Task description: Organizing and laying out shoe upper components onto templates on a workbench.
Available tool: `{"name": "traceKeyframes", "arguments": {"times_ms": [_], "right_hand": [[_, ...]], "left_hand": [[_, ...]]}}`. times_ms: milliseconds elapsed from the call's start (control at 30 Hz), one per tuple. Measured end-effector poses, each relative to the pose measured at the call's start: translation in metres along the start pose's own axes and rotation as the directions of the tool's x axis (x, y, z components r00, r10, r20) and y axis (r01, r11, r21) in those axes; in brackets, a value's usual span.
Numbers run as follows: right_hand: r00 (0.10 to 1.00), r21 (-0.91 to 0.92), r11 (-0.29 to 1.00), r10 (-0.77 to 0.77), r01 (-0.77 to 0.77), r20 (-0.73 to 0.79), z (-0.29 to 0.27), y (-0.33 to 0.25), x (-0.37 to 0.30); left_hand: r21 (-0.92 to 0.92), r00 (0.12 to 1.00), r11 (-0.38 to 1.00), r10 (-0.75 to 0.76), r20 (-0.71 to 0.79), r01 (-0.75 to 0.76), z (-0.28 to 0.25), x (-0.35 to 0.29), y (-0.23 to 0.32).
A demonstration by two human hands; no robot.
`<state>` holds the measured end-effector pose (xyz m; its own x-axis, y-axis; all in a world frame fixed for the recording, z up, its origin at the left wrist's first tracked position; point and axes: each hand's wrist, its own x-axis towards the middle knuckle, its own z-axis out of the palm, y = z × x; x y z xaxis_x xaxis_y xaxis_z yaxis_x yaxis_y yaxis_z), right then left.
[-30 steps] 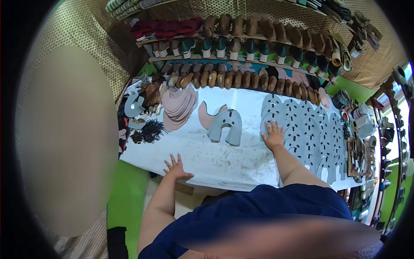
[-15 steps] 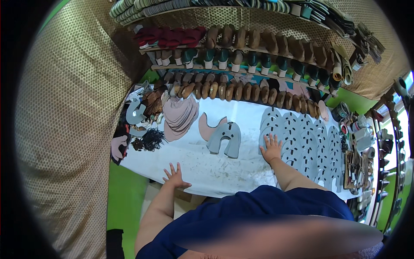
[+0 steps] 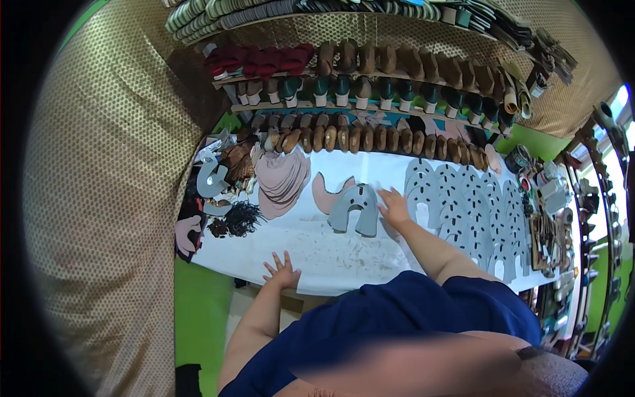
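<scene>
My left hand (image 3: pixel 283 271) rests at the front edge of the white-covered table (image 3: pixel 324 264), open with its fingers spread. Near the middle, my right hand (image 3: pixel 395 208) reaches in with its fingers apart, slightly blurred, and holds nothing I can see. Just left of its fingertips lies a grey U-shaped shoe upper piece (image 3: pixel 345 204). A pink U-shaped lining piece (image 3: pixel 322 195) shows beside it, partly covered by the grey one. On the right, overlapping rows of similar grey upper pieces (image 3: pixel 468 212) with small dark marks cover the table.
A stack of pink cut pieces (image 3: pixel 281 182) lies on the left, beside black scraps (image 3: pixel 243 218) and a grey piece (image 3: pixel 211 178). Wooden shoe lasts (image 3: pixel 380 139) line the back, below shelves of shoes (image 3: pixel 340 87). Tools and containers (image 3: pixel 546 248) crowd the right end.
My right hand has left the rows of grey pieces and moved left toward the grey piece in the middle. My left hand stays at the front edge. The view has shifted slightly.
</scene>
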<state>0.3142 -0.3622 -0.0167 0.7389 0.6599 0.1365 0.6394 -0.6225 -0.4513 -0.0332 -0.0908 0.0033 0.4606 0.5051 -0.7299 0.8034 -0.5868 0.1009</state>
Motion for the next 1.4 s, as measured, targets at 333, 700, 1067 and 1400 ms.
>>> {"name": "traceKeyframes", "arguments": {"times_ms": [333, 700, 1067, 1400], "right_hand": [[0.953, -0.191, 0.956, 0.256, -0.224, 0.163, 0.009, -0.071, 0.06], [0.984, -0.001, 0.989, 0.148, -0.149, -0.096, 0.023, -0.073, 0.047], [0.995, 0.251, 0.967, 0.061, -0.04, -0.074, -0.064, -0.04, -0.044], [0.998, 0.023, 1.0, -0.011, 0.009, 0.061, -0.19, 0.008, -0.135]], "left_hand": [[-0.04, 0.997, 0.997, 0.064, -0.052, -0.066, 0.006, 0.001, -0.005], [-0.064, 0.995, 0.994, 0.094, 0.014, -0.093, -0.005, -0.009, -0.002], [-0.038, 0.998, 0.998, 0.042, 0.043, -0.04, -0.012, -0.016, 0.003], [-0.044, 0.996, 0.999, -0.03, -0.085, 0.026, 0.003, -0.016, 0.014]]}}
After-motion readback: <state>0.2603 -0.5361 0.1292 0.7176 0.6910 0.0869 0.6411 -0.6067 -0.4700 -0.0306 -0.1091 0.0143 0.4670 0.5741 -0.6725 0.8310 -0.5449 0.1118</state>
